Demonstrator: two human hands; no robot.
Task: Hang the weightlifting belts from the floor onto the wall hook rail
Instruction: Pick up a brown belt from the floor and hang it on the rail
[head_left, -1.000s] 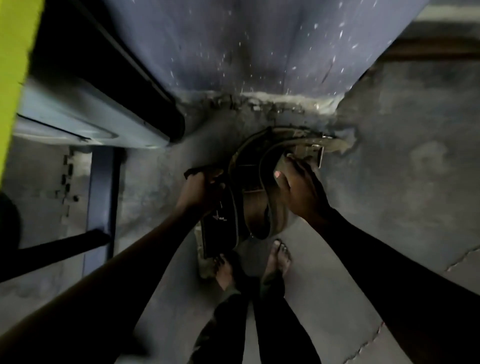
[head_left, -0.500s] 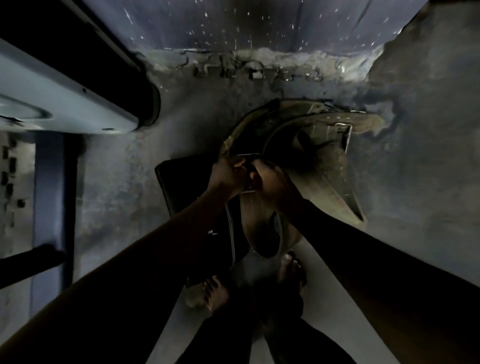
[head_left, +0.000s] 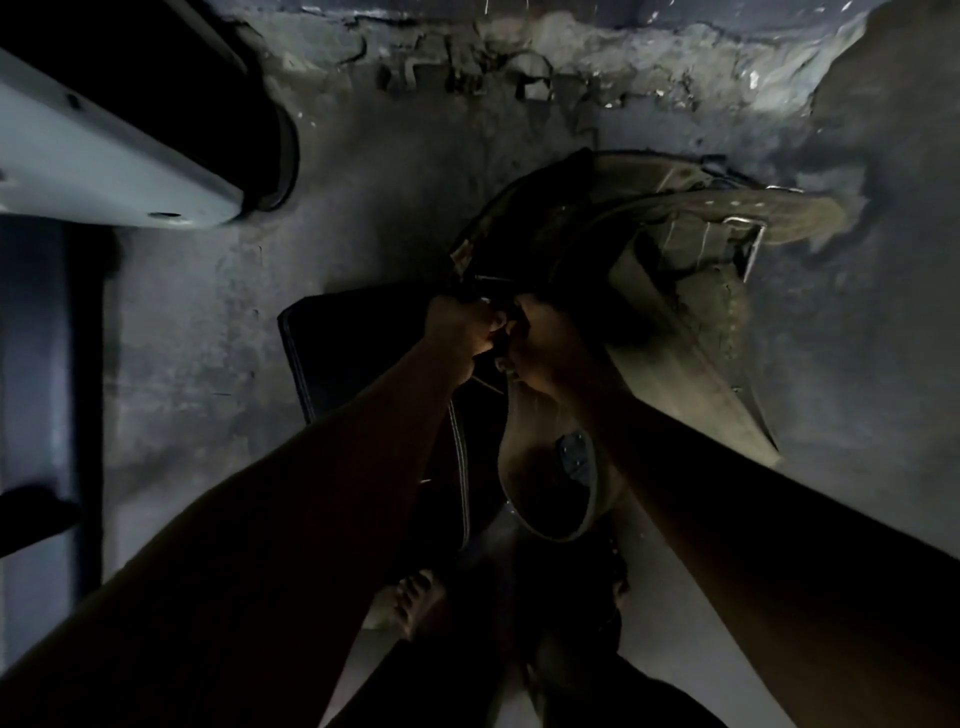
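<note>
I look straight down in dim light. A worn tan leather weightlifting belt (head_left: 691, 332) curls on the concrete floor by the wall base, its metal buckle (head_left: 753, 244) at the upper right. A black belt (head_left: 363, 353) with pale stitching lies to its left, partly under my arms. My left hand (head_left: 460, 332) and my right hand (head_left: 540, 348) meet at the middle, both closed on the belts where the two overlap. The exact grip is lost in shadow. No hook rail is visible.
A pale metal frame (head_left: 104, 171) with a dark round end juts in from the upper left. A blue upright (head_left: 47, 364) runs down the left side. The crumbling wall base (head_left: 571, 67) crosses the top. My bare foot (head_left: 415, 603) stands on the floor below the belts.
My hands came together from apart onto the overlapping belt ends. The view has closed in toward the floor, and the black belt's end now shows flat at the left.
</note>
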